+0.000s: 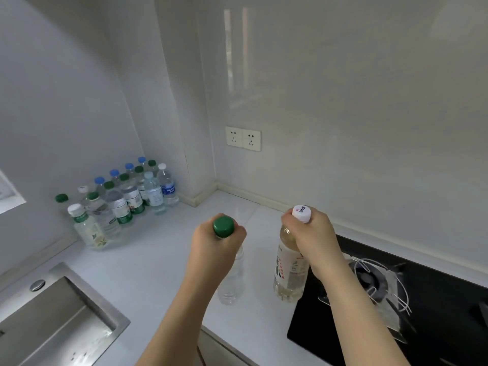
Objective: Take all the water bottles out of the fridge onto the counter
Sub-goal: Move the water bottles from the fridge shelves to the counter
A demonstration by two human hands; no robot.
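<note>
My left hand (211, 247) grips the neck of a clear bottle with a green cap (232, 281), held upright over the white counter (148, 260). My right hand (310, 239) grips the neck of a pale yellowish bottle with a white cap (289, 276), upright at the counter's edge beside the hob. Whether either bottle's base touches the counter I cannot tell. Several water bottles (124, 199) with green, blue and white caps stand grouped in the far left corner of the counter. The fridge is out of view.
A steel sink (60, 313) lies at the lower left. A black hob (422, 299) with a wire burner stand (375, 281) fills the lower right. Two wall sockets (243, 138) sit on the back wall above the counter.
</note>
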